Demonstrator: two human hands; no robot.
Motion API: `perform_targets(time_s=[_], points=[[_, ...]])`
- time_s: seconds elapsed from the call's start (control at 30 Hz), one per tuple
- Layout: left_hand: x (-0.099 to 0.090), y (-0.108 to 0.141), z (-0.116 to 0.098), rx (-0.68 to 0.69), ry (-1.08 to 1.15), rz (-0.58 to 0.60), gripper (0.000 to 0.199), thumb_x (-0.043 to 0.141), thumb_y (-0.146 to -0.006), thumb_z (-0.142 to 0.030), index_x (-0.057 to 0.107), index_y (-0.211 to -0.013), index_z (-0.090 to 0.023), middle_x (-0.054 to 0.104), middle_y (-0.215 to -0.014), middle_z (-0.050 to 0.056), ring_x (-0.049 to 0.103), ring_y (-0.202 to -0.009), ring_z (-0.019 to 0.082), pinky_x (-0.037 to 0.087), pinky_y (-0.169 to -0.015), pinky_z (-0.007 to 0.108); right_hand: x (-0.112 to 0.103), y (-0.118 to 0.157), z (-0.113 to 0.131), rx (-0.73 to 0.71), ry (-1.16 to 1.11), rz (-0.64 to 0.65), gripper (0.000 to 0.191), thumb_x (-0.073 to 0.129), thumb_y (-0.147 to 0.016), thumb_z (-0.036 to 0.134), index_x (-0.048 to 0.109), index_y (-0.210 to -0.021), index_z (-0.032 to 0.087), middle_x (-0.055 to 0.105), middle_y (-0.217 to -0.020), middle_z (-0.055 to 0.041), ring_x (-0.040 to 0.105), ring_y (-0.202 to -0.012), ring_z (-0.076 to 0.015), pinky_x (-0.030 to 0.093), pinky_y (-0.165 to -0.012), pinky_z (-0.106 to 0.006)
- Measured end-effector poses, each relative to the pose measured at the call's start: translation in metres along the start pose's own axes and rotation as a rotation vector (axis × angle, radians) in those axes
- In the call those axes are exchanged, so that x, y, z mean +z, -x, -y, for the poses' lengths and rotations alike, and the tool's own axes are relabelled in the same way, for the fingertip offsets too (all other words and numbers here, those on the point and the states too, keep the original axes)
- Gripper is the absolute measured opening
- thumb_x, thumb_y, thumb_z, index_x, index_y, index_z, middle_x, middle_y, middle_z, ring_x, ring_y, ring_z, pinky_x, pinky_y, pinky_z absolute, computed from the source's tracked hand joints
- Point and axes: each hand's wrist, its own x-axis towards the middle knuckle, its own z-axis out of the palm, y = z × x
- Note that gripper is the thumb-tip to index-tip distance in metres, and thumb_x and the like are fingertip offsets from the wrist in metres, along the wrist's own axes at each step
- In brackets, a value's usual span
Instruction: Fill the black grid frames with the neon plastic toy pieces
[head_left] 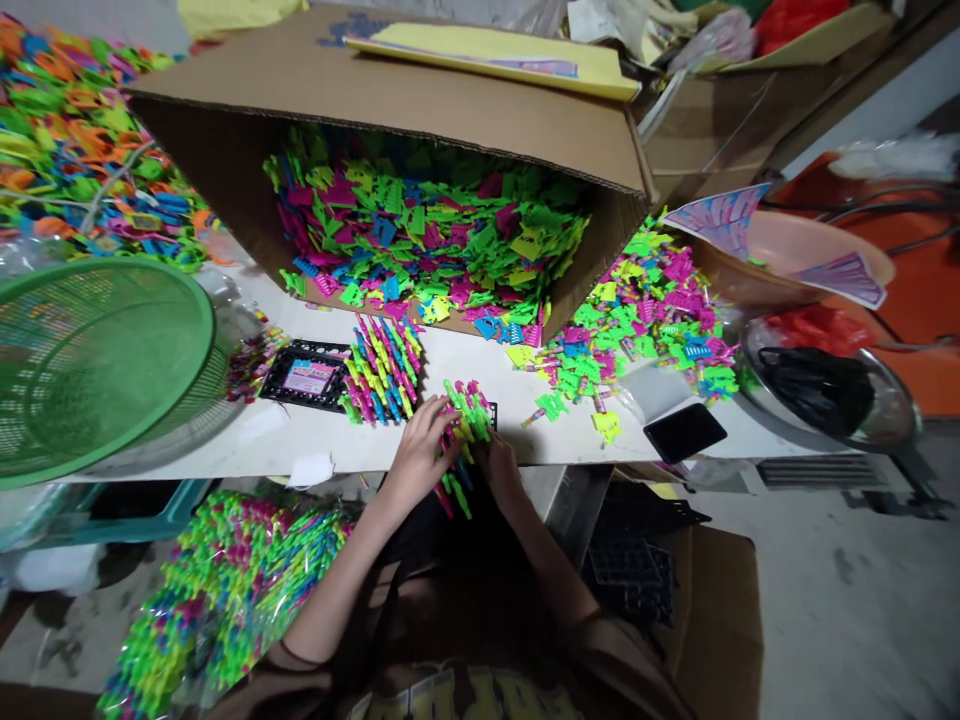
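At the table's near edge lies a row of bright plastic toy pieces in green, pink, yellow and blue. My left hand rests its curled fingers on the row's left side. My right hand is bent in close at the right side; its fingertips are in shadow, and what they hold is hidden. A corner of a black frame shows behind the row. To the left is a fuller block of similar pieces, beside a black openwork frame with a printed card.
A cardboard box of loose plastic pieces lies open toward me. More loose pieces spread to its right, near a black phone. A green basket stands left. Bagged pieces sit below the table; a carton stands lower right.
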Motion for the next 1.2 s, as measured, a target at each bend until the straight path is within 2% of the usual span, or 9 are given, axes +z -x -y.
perform_targets(time_s=[0.13,0.23,0.33,0.5,0.6,0.73,0.93,1.03,1.2], points=[[0.004,0.001,0.003,0.028,-0.009,-0.028,0.03,0.048,-0.092,-0.027,0.054,-0.121,-0.024,0.049,-0.14,0.011,0.039,-0.137,0.027,0.037,-0.11,0.049,-0.008,-0.001,-0.001,0.034,-0.002,-0.011,0.025,0.048,-0.087,0.022,0.069,-0.1,0.019,0.074,-0.093,-0.0068,0.068,-0.081,-0.02,0.053,-0.075,-0.031],[0.006,0.001,0.005,0.04,-0.009,-0.037,0.03,0.048,-0.092,-0.025,0.053,-0.122,-0.025,0.048,-0.14,0.011,0.04,-0.136,0.026,0.038,-0.109,0.048,-0.028,-0.006,-0.004,0.125,0.163,-0.166,0.025,0.047,-0.088,0.023,0.068,-0.102,0.018,0.072,-0.098,-0.0076,0.066,-0.087,-0.0196,0.051,-0.078,-0.031],[0.006,0.002,0.006,0.043,-0.007,-0.034,0.031,0.048,-0.092,-0.026,0.051,-0.123,-0.025,0.048,-0.141,0.011,0.041,-0.135,0.026,0.04,-0.107,0.047,-0.055,-0.014,-0.005,0.3,0.452,-0.323,0.027,0.05,-0.09,0.03,0.065,-0.109,0.017,0.067,-0.103,-0.0095,0.062,-0.092,-0.0205,0.046,-0.072,-0.028],[0.005,0.002,0.004,0.043,-0.002,-0.026,0.032,0.048,-0.093,-0.026,0.051,-0.124,-0.025,0.047,-0.141,0.011,0.041,-0.135,0.026,0.04,-0.107,0.048,-0.075,-0.017,-0.003,0.459,0.671,-0.227,0.028,0.051,-0.092,0.031,0.059,-0.115,0.017,0.061,-0.104,-0.0104,0.06,-0.081,-0.0194,0.033,-0.058,-0.025],[0.003,0.003,0.004,0.034,0.003,-0.018,0.033,0.048,-0.093,-0.026,0.05,-0.125,-0.026,0.047,-0.142,0.01,0.041,-0.136,0.026,0.04,-0.108,0.047,-0.073,-0.013,-0.007,0.447,0.596,-0.185,0.027,0.049,-0.091,0.024,0.057,-0.116,0.019,0.063,-0.1,-0.0084,0.06,-0.077,-0.0183,0.031,-0.058,-0.026],[0.002,0.003,0.002,0.026,0.018,-0.011,0.033,0.048,-0.093,-0.026,0.051,-0.126,-0.025,0.047,-0.142,0.011,0.041,-0.135,0.026,0.04,-0.108,0.048,-0.068,-0.007,-0.02,0.38,0.328,-0.319,0.032,0.055,-0.083,0.026,0.056,-0.113,0.019,0.064,-0.093,-0.0044,0.059,-0.074,-0.0184,0.039,-0.06,-0.027],[-0.001,0.003,-0.003,0.018,0.013,0.009,0.033,0.046,-0.095,-0.029,0.054,-0.126,-0.025,0.044,-0.144,0.012,0.039,-0.136,0.027,0.039,-0.108,0.049,-0.051,0.009,-0.029,0.168,-0.059,-0.425,0.023,0.06,-0.078,0.041,0.062,-0.084,0.019,0.063,-0.08,-0.0033,0.059,-0.067,-0.0167,0.049,-0.06,-0.03],[-0.003,0.003,-0.005,0.022,-0.019,0.038,0.031,0.044,-0.096,-0.031,0.059,-0.122,-0.025,0.041,-0.147,0.012,0.037,-0.138,0.029,0.039,-0.108,0.051,-0.034,0.023,-0.027,0.089,-0.194,-0.374,0.024,0.061,-0.079,0.043,0.065,-0.089,0.021,0.069,-0.085,-0.0041,0.065,-0.076,-0.0189,0.055,-0.07,-0.033],[-0.002,0.004,-0.003,0.028,-0.047,0.04,0.029,0.044,-0.095,-0.03,0.063,-0.117,-0.023,0.042,-0.146,0.012,0.036,-0.138,0.03,0.038,-0.109,0.052,-0.011,0.036,-0.021,-0.034,-0.186,-0.149,0.016,0.06,-0.084,0.036,0.071,-0.091,0.026,0.074,-0.093,-0.0035,0.069,-0.088,-0.0201,0.057,-0.082,-0.035]])
